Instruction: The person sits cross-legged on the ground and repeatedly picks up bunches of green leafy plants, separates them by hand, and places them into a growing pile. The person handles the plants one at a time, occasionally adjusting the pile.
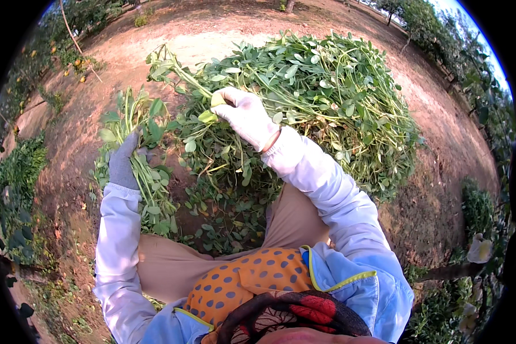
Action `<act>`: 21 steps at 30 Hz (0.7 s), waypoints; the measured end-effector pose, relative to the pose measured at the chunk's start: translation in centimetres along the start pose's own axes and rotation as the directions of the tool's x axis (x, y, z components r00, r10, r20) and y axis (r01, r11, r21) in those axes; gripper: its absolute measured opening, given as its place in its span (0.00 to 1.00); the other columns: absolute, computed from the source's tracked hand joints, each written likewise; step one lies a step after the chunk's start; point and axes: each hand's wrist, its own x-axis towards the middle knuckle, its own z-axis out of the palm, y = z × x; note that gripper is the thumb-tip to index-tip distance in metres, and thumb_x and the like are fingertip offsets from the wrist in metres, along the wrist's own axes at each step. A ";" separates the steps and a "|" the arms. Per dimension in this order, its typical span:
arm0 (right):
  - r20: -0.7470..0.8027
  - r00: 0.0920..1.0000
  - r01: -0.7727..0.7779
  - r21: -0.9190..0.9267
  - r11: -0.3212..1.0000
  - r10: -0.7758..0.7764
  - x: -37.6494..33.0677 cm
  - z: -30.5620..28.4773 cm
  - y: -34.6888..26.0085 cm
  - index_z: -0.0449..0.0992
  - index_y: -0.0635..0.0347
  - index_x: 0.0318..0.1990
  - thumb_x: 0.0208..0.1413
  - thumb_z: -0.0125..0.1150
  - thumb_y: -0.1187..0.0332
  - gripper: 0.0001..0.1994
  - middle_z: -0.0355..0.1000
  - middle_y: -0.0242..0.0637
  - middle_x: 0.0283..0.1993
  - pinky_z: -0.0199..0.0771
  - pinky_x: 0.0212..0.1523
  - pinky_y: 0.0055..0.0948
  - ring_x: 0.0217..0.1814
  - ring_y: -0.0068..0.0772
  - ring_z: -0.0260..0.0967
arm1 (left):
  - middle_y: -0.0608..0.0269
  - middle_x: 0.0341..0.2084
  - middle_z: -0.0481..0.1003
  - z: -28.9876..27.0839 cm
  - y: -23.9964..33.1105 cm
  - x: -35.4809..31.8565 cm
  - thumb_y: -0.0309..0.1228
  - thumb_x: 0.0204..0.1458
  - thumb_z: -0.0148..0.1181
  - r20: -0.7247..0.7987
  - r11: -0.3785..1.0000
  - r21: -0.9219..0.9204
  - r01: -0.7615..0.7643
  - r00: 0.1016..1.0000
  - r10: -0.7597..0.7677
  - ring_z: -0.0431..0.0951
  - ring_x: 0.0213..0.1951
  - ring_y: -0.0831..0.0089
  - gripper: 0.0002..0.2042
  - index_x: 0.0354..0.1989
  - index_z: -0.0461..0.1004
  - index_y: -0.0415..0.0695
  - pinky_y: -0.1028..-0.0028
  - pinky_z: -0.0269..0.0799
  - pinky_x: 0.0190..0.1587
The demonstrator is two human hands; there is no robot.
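Note:
My left hand point(124, 164), in a grey glove, is closed round a bunch of leafy green stems point(151, 189). Leaves stick out above the fist and hang down beside it. Farther forward and to the right, my right hand point(247, 116) wears a white glove. Its fingers are pinched on a few long leafy green stems point(184, 74) that point up and to the left. Just beyond and right of that hand lies a big heap of cut leafy greens point(332, 86), with many stems tangled together. My right forearm passes over its near edge.
I sit on the ground with my legs point(172, 261) folded, and loose leaves point(229, 223) lie in front of them. Bare reddish soil point(441, 143) surrounds the heap. Trees with orange fruit point(82, 79) stand at the far left, and more trees point(436, 40) rise at the far right.

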 end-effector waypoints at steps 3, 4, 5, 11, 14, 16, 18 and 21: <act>0.131 0.953 0.290 -0.149 0.945 -0.272 -2.4 5.0 0.7 0.75 0.62 0.43 0.52 0.62 0.73 0.10 0.75 0.44 0.33 0.73 0.38 0.31 0.34 0.40 0.74 | 0.61 0.33 0.79 1.4 -2.0 0.1 0.40 0.61 0.53 0.160 0.994 0.074 0.079 0.983 -0.090 0.78 0.30 0.74 0.16 0.50 0.74 0.41 0.76 0.76 0.33; 0.209 0.953 0.247 -0.110 0.963 -0.221 -3.1 6.4 0.5 0.75 0.62 0.44 0.52 0.62 0.71 0.12 0.75 0.46 0.33 0.74 0.38 0.35 0.36 0.47 0.74 | 0.57 0.41 0.78 2.9 -3.5 -0.1 0.34 0.61 0.54 0.192 0.983 -0.182 0.004 0.981 0.032 0.80 0.38 0.69 0.15 0.51 0.72 0.37 0.71 0.78 0.40; 0.225 0.958 0.221 -0.193 0.956 -0.176 -3.7 7.4 0.7 0.74 0.61 0.45 0.52 0.62 0.70 0.13 0.75 0.46 0.33 0.73 0.38 0.36 0.37 0.48 0.74 | 0.55 0.43 0.77 3.0 -3.8 -0.2 0.33 0.61 0.53 0.233 0.990 -0.141 -0.008 0.972 0.041 0.79 0.41 0.67 0.15 0.52 0.71 0.37 0.70 0.78 0.43; 0.318 0.896 0.398 -0.269 0.877 -0.309 -3.3 9.0 2.1 0.73 0.63 0.47 0.54 0.58 0.67 0.14 0.74 0.47 0.42 0.73 0.46 0.40 0.46 0.50 0.72 | 0.54 0.48 0.74 0.2 -4.2 2.0 0.32 0.62 0.50 0.231 0.994 -0.111 -0.006 0.972 0.031 0.77 0.46 0.64 0.18 0.58 0.66 0.37 0.66 0.76 0.50; 0.359 0.889 0.389 -0.268 0.881 -0.283 -2.4 7.2 -0.2 0.76 0.57 0.46 0.58 0.57 0.64 0.12 0.74 0.42 0.41 0.73 0.46 0.39 0.45 0.47 0.72 | 0.53 0.44 0.76 -0.2 -2.9 1.6 0.33 0.61 0.51 0.278 0.959 -0.269 0.087 0.960 -0.009 0.79 0.42 0.63 0.15 0.52 0.69 0.37 0.66 0.79 0.44; 0.215 0.935 0.336 -0.274 0.901 -0.283 -1.2 5.2 -0.5 0.77 0.55 0.44 0.57 0.58 0.61 0.11 0.74 0.41 0.40 0.73 0.46 0.39 0.43 0.46 0.73 | 0.58 0.40 0.76 -1.0 -2.1 1.9 0.36 0.62 0.49 0.153 0.970 -0.237 0.044 0.988 -0.008 0.79 0.37 0.67 0.16 0.52 0.70 0.38 0.68 0.79 0.39; 0.158 0.931 0.363 -0.486 0.795 -0.328 0.9 1.9 1.1 0.79 0.55 0.42 0.57 0.60 0.60 0.12 0.75 0.41 0.40 0.73 0.45 0.38 0.43 0.45 0.74 | 0.63 0.35 0.76 -3.1 -1.5 2.6 0.37 0.63 0.49 0.160 0.984 -0.179 -0.013 0.986 0.042 0.77 0.31 0.73 0.16 0.53 0.70 0.39 0.72 0.77 0.34; -0.005 0.994 0.076 -0.674 0.735 -0.108 4.1 -4.1 4.5 0.80 0.55 0.40 0.55 0.59 0.57 0.14 0.77 0.44 0.40 0.73 0.47 0.40 0.46 0.46 0.74 | 0.75 0.23 0.65 -5.3 -0.1 3.8 0.35 0.62 0.50 0.061 0.945 -0.327 0.007 0.998 0.013 0.60 0.19 0.82 0.16 0.54 0.70 0.39 0.79 0.58 0.24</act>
